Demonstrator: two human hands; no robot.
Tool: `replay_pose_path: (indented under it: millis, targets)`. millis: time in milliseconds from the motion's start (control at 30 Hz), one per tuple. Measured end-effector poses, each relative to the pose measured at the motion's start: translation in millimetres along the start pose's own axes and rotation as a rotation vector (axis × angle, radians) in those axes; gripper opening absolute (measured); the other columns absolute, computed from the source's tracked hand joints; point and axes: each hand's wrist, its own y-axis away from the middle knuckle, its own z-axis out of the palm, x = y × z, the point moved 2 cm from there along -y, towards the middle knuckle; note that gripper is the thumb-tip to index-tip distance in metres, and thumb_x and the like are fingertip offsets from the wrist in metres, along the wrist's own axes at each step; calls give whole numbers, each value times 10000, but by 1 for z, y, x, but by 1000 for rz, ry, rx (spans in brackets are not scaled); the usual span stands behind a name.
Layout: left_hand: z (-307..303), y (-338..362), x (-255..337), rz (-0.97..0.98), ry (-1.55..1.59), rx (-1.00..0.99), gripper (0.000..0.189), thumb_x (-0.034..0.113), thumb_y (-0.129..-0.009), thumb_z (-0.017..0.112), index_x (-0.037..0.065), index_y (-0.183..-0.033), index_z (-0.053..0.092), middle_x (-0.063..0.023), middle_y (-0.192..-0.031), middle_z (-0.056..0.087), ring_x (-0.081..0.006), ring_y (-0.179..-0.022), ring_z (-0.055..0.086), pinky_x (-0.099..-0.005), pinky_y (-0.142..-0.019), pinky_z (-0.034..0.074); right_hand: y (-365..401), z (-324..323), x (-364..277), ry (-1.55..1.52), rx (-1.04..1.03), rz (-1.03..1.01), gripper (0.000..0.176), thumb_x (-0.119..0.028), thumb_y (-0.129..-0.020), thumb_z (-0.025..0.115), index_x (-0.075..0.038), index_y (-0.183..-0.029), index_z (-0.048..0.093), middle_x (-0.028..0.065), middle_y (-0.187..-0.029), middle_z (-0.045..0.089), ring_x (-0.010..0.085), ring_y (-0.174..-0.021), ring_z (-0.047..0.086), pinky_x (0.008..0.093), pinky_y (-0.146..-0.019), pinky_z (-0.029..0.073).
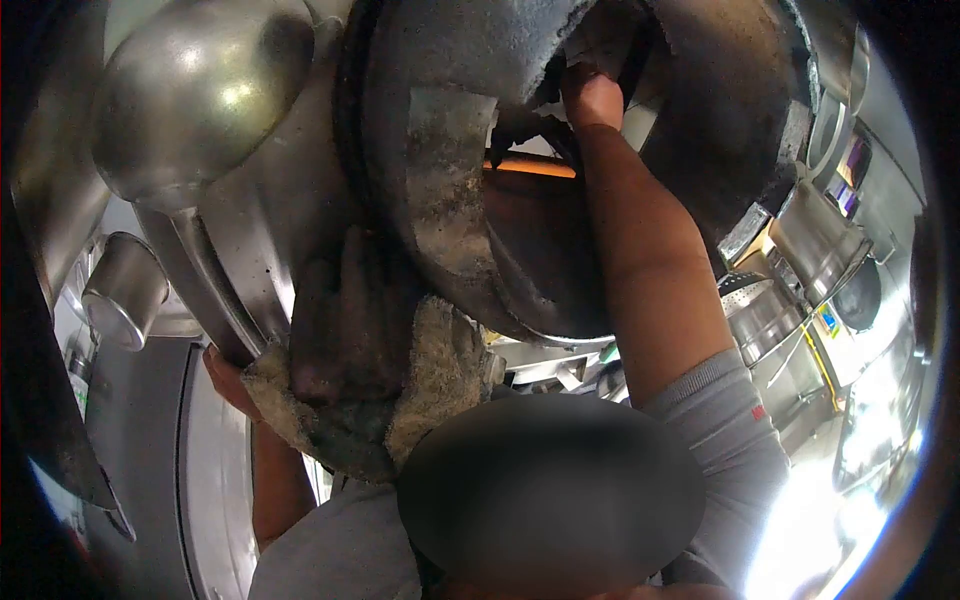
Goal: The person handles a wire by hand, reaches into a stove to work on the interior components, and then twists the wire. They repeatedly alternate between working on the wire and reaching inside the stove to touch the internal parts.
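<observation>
My right hand (592,97) is closed inside the jagged opening of a large, dark, round metal vessel (450,180); whatever it grips is lost in shadow. An orange bar (531,165) shows below and left of that fist. At left, my left hand (232,384) is beside the lower end of a big steel ladle's handle (215,270). Its fingers look curled around there, with the palm hidden. The ladle bowl (205,95) is at upper left. A frayed, stained cloth (435,365) hangs beside the left hand, with a dark, finger-like shape (350,310) against it.
A steel pot (127,290) is at left, above a grey metal panel (150,450). Steel pots (820,240) and a perforated strainer (755,310) stand at right. A blurred oval (550,495) covers the lower middle. Bright glare fills the lower right.
</observation>
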Motion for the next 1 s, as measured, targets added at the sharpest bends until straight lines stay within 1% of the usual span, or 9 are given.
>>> replay_pose_path:
  millis: [167, 367, 433, 500, 567, 667, 733, 900, 1000]
  targets:
    - [7, -3, 32, 242, -234, 32, 625, 343, -709, 802, -32, -1110, 501, -229, -929, 579, -429, -785, 601, -504, -648, 505, 1, -5, 5, -75, 47, 22, 348, -384, -857, 544, -124, -1018, 710, 190, -1041, 677, 410, -992, 625, 455, -866, 501]
    - [2, -2, 16, 246, -171, -32, 679, 362, -745, 783, -44, -1175, 449, -236, -911, 566, -425, -760, 592, -500, -611, 490, -3, 8, 13, -84, 57, 67, 324, -378, -854, 575, -140, -1031, 706, 163, -1096, 671, 387, -996, 636, 454, -868, 505]
    - [-7, 5, -42, 202, -85, -21, 702, 377, -749, 781, -41, -1195, 436, -233, -907, 565, -420, -757, 591, -495, -604, 489, -3, 12, 14, -47, 34, 33, 288, -345, -856, 584, -145, -1019, 713, 157, -1100, 670, 374, -993, 642, 442, -870, 509]
    - [-6, 1, -37, 158, -1, -11, 725, 392, -753, 779, -38, -1216, 422, -229, -904, 563, -415, -754, 590, -491, -598, 488, -2, 11, 12, -27, 71, 18, 275, -330, -856, 582, -153, -1018, 716, 157, -1088, 673, 373, -988, 643, 438, -865, 511]
    - [-4, 1, -15, 421, -232, -61, 717, 398, -775, 767, -38, -1229, 425, -224, -914, 556, -403, -745, 586, -477, -584, 485, -2, 13, 13, -5, 108, 4, 263, -316, -857, 579, -161, -1017, 719, 158, -1075, 676, 371, -984, 644, 435, -861, 513]
    - [-6, 0, -10, 294, -263, -82, 709, 391, -778, 767, -32, -1237, 430, -216, -921, 554, -392, -743, 586, -473, -580, 484, -4, 14, 12, -125, 83, 30, 269, -311, -851, 575, -162, -1023, 717, 168, -1068, 677, 375, -984, 643, 441, -860, 514]
    - [-1, 0, 4, 284, -227, -64, 702, 392, -774, 769, -35, -1224, 440, -213, -919, 556, -390, -745, 587, -477, -588, 485, 3, 0, -1, -109, 68, -36, 368, -366, -899, 501, -66, -992, 693, 214, -1063, 673, 380, -982, 654, 453, -878, 517]
    - [1, 3, -2, 396, -209, -14, 694, 390, -747, 784, -35, -1193, 464, -201, -901, 562, -383, -749, 587, -479, -613, 490, -4, 8, 1, -41, 5, 117, 297, -318, -860, 526, -149, -1010, 718, 174, -1034, 686, 389, -949, 653, 444, -850, 519]
    - [-1, 4, -8, 104, -14, 16, 690, 388, -734, 789, -45, -1172, 479, -203, -909, 564, -389, -754, 588, -474, -621, 493, -6, 13, 5, 12, -10, 64, 308, -332, -860, 529, -144, -1019, 714, 173, -1029, 687, 394, -952, 653, 450, -851, 517]
